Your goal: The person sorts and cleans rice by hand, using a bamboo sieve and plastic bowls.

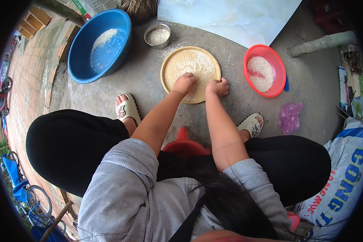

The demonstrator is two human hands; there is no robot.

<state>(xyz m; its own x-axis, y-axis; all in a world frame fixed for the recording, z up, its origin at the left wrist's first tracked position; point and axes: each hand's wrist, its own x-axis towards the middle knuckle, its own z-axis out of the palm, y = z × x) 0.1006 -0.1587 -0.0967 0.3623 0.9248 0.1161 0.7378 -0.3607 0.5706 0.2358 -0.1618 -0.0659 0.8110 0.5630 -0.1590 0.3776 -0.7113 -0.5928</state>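
The work in hand is picking through rice on the tray (189, 60), which lies on the concrete between the person's feet. The left hand (184, 83) rests on the grain near the tray's near edge, fingers bent down into it and held close together. The right hand (218, 86) sits at the rim just beside it, fingers curled in like a loose fist (whether they grip the rim or pinch grains, I cannot tell).

I judge the job to be partway. A thin layer of rice covers most of the tray, so this batch is not finished. The red bowl (266, 70) to the right holds a modest heap, the blue basin (84, 60) to the left holds a patch of rice up one side, and the metal bowl (157, 36) beyond is nearly full. Which holds the cleaned grain is not clear.
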